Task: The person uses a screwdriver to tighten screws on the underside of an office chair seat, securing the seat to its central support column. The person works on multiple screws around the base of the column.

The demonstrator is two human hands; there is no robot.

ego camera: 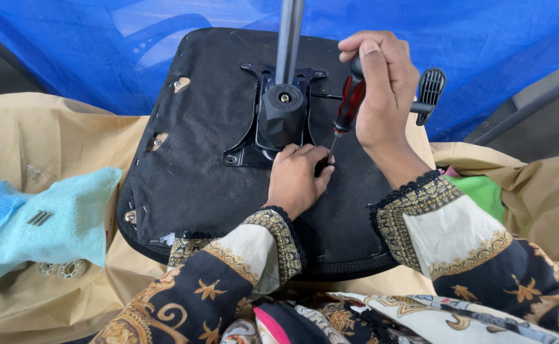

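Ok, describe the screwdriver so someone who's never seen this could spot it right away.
Find the big black upturned chair seat in the middle, with its black metal mounting plate. Just right of that plate, the right hand grips the screwdriver, tip down near the left hand. Its red-and-black handle is the only red thing on the seat.

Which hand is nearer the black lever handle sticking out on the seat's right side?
Right. The right hand, gripping the screwdriver, is just beside the lever handle; the left hand rests lower on the seat underside.
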